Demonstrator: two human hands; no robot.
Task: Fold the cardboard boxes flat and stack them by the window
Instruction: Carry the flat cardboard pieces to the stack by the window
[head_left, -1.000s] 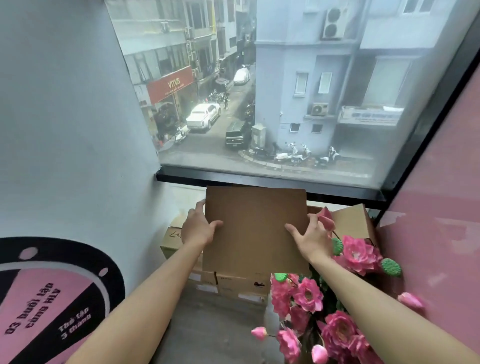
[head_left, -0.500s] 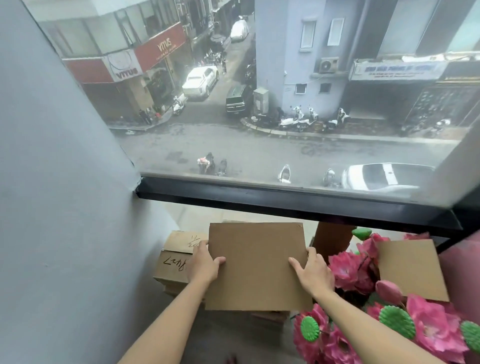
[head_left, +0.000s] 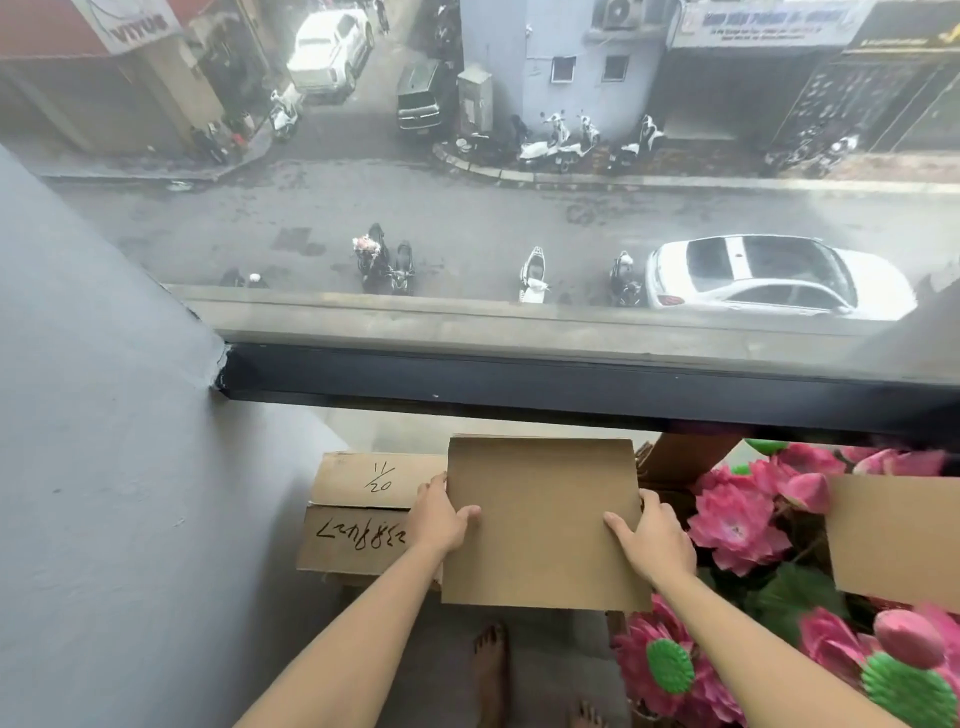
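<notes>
I hold a flattened brown cardboard box (head_left: 543, 522) level in front of me, just below the window's black frame (head_left: 519, 382). My left hand (head_left: 439, 517) grips its left edge, thumb on top. My right hand (head_left: 652, 540) grips its right edge the same way. Under and to the left of it lies a stack of cardboard boxes (head_left: 358, 512) with black handwriting on the top one. Whether the held box touches the stack is hidden.
A grey wall (head_left: 104, 467) closes the left side. Pink artificial lotus flowers (head_left: 737, 525) with green pods crowd the right, with another cardboard piece (head_left: 893, 540) among them. My bare feet (head_left: 491, 670) stand on the grey floor below the box.
I have leaned closer to the window and looked further down. The flattened box has come lower over the stack, both hands keeping the same grip on its sides.
</notes>
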